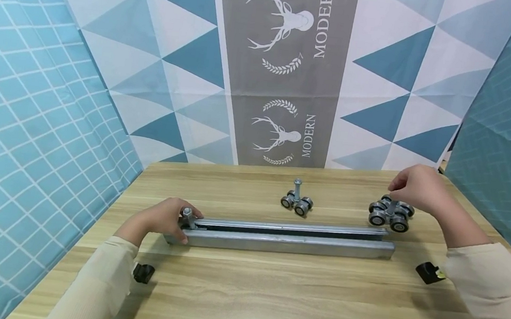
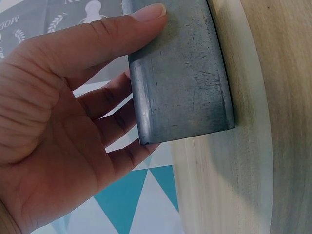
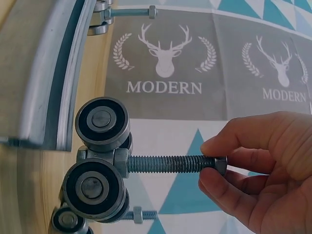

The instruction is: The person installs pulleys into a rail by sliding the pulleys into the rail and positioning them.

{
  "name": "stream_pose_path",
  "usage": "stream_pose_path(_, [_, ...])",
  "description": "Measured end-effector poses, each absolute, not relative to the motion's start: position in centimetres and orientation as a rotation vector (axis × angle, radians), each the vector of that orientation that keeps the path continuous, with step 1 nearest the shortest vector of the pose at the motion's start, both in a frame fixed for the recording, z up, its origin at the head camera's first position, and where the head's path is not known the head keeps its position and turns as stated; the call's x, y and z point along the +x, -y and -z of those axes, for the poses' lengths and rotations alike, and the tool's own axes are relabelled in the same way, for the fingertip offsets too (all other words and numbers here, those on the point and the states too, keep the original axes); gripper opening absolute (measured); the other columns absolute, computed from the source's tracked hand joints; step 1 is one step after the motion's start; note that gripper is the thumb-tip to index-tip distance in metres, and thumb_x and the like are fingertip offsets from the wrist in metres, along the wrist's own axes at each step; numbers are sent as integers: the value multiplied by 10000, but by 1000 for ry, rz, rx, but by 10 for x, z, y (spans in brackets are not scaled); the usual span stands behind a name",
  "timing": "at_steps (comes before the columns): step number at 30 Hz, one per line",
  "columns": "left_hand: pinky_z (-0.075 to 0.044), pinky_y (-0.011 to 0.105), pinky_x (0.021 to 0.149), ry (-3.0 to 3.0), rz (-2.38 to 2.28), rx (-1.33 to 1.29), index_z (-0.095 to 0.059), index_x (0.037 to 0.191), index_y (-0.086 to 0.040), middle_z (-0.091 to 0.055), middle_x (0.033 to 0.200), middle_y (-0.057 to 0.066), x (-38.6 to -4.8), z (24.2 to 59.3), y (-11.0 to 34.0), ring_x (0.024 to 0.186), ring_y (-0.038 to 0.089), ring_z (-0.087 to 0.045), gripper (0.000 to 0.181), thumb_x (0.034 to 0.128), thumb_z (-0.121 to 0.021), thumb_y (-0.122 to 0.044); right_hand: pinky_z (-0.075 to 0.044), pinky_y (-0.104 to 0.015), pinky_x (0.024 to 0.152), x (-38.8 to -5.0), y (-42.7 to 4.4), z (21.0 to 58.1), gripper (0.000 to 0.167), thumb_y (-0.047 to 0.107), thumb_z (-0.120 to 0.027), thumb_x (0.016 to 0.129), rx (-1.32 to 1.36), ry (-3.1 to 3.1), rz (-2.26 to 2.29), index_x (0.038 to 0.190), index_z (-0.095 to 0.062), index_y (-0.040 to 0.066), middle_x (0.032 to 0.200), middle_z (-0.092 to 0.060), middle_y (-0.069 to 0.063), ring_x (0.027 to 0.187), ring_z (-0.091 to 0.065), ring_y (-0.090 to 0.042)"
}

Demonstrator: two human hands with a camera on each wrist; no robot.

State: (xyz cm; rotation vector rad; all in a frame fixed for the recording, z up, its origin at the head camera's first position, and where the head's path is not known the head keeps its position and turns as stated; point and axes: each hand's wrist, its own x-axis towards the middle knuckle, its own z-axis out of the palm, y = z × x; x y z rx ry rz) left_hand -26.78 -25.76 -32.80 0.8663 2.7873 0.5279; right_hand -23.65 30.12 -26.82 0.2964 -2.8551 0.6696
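Note:
A slotted metal track (image 1: 293,244) lies across the wooden table. My left hand (image 1: 166,219) grips its left end, thumb on one side and fingers on the other, as the left wrist view (image 2: 183,83) also shows. A bolt (image 1: 187,217) stands up from the slot beside that hand; whatever carries it inside the track is hidden. Beyond the track's right end, my right hand (image 1: 421,188) pinches the top of a threaded bolt (image 3: 168,164) between thumb and finger. That bolt belongs to a four-wheeled roller trolley (image 3: 95,187), upright with its wheels down.
Right behind the pinched trolley is another roller trolley (image 3: 68,220), partly hidden. A further roller trolley (image 1: 296,203) stands behind the track's middle, bolt upward. Patterned cloth (image 1: 287,79) hangs along the table's back edge, with blue cloth at both sides.

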Motion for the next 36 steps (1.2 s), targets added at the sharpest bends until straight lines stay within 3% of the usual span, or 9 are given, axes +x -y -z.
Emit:
stream_pose_path(6, [-507,449,837,-2786,-531,867,-716,1168,-119,-664,1156,48,-268,328,258,1040,283,-589,604,606,-935,-151,-478,-397,569,-225,-315,267,84,53,-699,811,283,2853,-625,844,-741,-12,745,-689,-37,648,-594,-203])
stream_pose_path(13, [-506,457,851,-2781,-544,853,-715,1167,-123,-660,1165,49,-267,328,257,1062,293,-590,600,608,-933,-141,-487,-452,599,-215,-331,270,95,66,-730,794,255,2879,-596,854,-734,-8,748,-681,-20,664,-593,-215])
stream_pose_path(18, [-503,469,861,-2781,-545,847,-715,1168,-123,-659,1171,54,-267,328,257,1082,314,-584,598,611,-932,-141,-481,-429,590,-208,-339,274,75,76,-723,795,242,2893,-587,837,-740,17,743,-679,-2,646,-580,-186])
stream_pose_path(36, [-501,469,863,-2787,-550,855,-716,1174,-118,-657,1180,68,-266,328,257,1095,308,-579,597,618,-929,-142,-485,-388,556,-203,-342,290,67,35,-700,787,277,2948,-622,828,-740,1,748,-674,2,636,-578,-165])
